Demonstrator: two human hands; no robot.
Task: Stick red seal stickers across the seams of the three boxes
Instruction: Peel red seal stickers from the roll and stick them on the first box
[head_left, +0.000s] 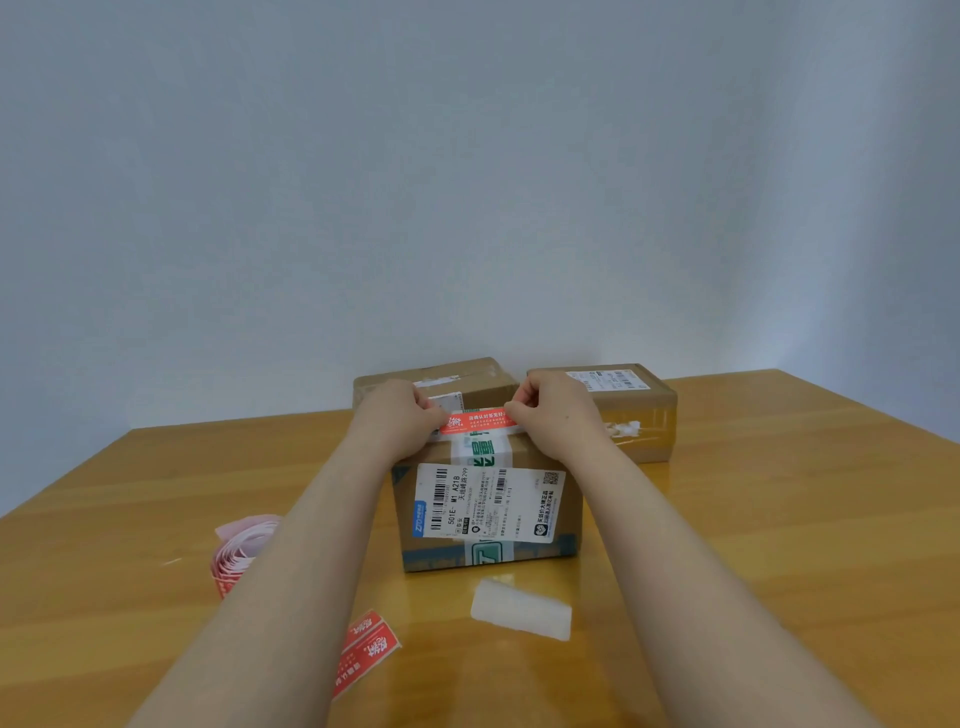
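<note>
currently: the work was at the front box (488, 512), centre of the frame, with one red seal sticker (475, 420) stretched across its top, over the green-printed tape.
left hand (397, 413): fingers were curled and pinched the sticker's left end, near the box's upper left corner.
right hand (553, 410): fingers were curled too and pinched the right end; the fingertips were mostly hidden behind the knuckles.
sticker contact: i could not tell whether it was pressed flat or only held against the cardboard.
done: by my judgement the first seal was at best half applied, and no box counted as finished.
back left box (441, 376): it stood just behind the hands, above centre; no red seal showed on the visible part, though the hands covered some of it.
back right box (631, 410): it stood right of centre with torn white tape on its front; no red seal was seen.
left to do: probably smoothing this sticker down, then sealing both rear boxes.
supply: a roll of red stickers (239, 553) lay at lower left, partly behind the left forearm; a loose strip of stickers (366, 647) lay lower, left of centre.
waste: a white backing piece (522, 608) lay on the table (805, 545) just below the front box, which suggested one sticker was already peeled.
</note>
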